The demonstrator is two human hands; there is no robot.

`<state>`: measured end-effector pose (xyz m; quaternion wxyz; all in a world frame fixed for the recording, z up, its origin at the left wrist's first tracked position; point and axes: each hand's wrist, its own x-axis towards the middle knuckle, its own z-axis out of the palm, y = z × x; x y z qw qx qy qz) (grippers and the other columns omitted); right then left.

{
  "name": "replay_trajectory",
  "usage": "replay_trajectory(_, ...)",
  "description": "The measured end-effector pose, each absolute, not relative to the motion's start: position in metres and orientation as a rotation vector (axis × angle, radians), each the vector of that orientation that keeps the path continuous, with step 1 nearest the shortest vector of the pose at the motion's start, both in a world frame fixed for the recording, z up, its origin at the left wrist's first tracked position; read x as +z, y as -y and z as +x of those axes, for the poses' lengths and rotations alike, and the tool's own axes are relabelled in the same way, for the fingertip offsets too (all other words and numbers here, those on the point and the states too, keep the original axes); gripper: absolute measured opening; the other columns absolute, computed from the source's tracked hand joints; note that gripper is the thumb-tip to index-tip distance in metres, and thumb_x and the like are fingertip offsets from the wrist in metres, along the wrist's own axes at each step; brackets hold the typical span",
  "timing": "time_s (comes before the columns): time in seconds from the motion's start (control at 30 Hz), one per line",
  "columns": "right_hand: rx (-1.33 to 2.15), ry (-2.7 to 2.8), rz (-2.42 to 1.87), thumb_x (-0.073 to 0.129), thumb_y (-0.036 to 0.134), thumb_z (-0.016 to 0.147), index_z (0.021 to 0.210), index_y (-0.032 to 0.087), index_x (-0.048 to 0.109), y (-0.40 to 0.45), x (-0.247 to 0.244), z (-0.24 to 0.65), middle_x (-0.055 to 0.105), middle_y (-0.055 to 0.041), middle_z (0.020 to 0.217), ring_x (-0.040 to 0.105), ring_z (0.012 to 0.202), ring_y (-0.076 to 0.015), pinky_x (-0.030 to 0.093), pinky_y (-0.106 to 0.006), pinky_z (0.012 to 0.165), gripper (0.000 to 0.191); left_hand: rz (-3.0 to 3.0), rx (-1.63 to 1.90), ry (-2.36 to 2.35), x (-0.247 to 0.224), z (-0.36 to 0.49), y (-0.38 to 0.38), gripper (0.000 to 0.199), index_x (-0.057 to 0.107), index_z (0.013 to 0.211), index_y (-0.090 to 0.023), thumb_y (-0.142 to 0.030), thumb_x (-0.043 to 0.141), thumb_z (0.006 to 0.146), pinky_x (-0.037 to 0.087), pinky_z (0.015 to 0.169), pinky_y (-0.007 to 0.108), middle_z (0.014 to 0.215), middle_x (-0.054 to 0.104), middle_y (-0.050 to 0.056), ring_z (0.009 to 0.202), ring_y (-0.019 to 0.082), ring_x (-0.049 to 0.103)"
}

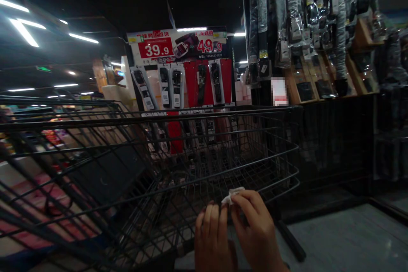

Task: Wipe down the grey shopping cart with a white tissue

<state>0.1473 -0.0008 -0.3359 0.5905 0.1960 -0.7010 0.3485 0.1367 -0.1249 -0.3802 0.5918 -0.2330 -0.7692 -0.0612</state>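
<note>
cart: the dark wire shopping cart (159, 153) fills the left and middle of my view, tilted across it, its basket right behind my hands.
belt display: past the cart, a rack of boxed belts (188, 80) stands under red price cards reading 39.9 and 49.9; further right, bagged belts hang in rows (306, 12) over a dark counter.
step in hand: i judge i'm fiddling with a small white scrap (232, 195), pinching or unfolding it just in front of the cart's near wall.
left hand: my left hand (212, 238) is curled, fingers close together and bent toward the scrap; whether the tips actually touch it i can't tell.
right hand: my right hand (255, 225) is closed narrow, thumb and forefinger pinched on the scrap, which sticks up at the fingertips.
next move: probably needs both sets of fingertips to work the scrap gently, since it's small and thin.
</note>
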Motion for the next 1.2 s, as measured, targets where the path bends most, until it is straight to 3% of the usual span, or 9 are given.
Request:
replay_trajectory(0.27, 0.800, 1.689, 0.425, 0.049, 0.008, 0.088, 0.093, 0.021, 0.063, 0.002, -0.353, 0.150, 0.064, -0.0043, 0.084, 0.063, 0.078, -0.0153, 0.055, -0.028, 0.068, 0.020, -0.548, -0.196, 1.796, -0.383, 0.136, 0.124, 0.059, 0.046, 0.133, -0.014, -0.010, 0.039, 0.074, 0.033, 0.102, 0.041, 0.113, 0.063, 0.011, 0.115, 0.024, 0.052)
replay_trajectory(0.4, 0.761, 1.737, 0.460, 0.050, 0.009, 0.087, 0.099, 0.020, 0.060, -0.009, -0.378, 0.149, 0.062, -0.0048, 0.085, 0.063, 0.076, -0.0151, 0.055, -0.027, 0.067, 0.020, -0.517, -0.230, 1.846, -0.383, 0.139, 0.121, 0.070, 0.044, 0.137, -0.016, -0.006, 0.041, 0.068, 0.033, 0.104, 0.042, 0.116, 0.060, 0.009, 0.117, 0.024, 0.049)
replay_trajectory(0.6, 0.800, 1.723, 0.396, 0.049, 0.008, 0.086, 0.099, 0.020, 0.059, -0.009, -0.386, 0.152, 0.062, -0.0053, 0.085, 0.063, 0.077, -0.0157, 0.055, -0.026, 0.067, 0.020, -0.528, -0.256, 1.862, -0.380, 0.141, 0.120, 0.073, 0.039, 0.141, -0.018, -0.004, 0.042, 0.069, 0.032, 0.104, 0.045, 0.119, 0.058, 0.010, 0.117, 0.025, 0.049)
replay_trajectory(0.93, 0.948, 1.798, 0.216, 0.047, 0.004, 0.082, 0.083, 0.021, 0.059, -0.012, -0.429, 0.146, 0.059, -0.0009, 0.074, 0.061, 0.068, -0.0141, 0.051, -0.023, 0.060, 0.021, -0.545, -0.037, 1.854, -0.373, 0.140, 0.128, 0.054, 0.044, 0.135, -0.012, -0.006, 0.049, 0.081, 0.038, 0.097, 0.042, 0.114, 0.059, 0.013, 0.112, 0.025, 0.051)
replay_trajectory(1.2, 0.931, 1.754, 0.174, 0.048, 0.005, 0.079, 0.081, 0.021, 0.060, -0.019, -0.417, 0.152, 0.060, -0.0008, 0.073, 0.062, 0.065, -0.0128, 0.052, -0.020, 0.060, 0.020, -0.505, 0.061, 1.759, -0.371, 0.137, 0.128, 0.038, 0.055, 0.118, -0.012, -0.001, 0.051, 0.082, 0.040, 0.092, 0.039, 0.105, 0.061, 0.012, 0.103, 0.024, 0.056)
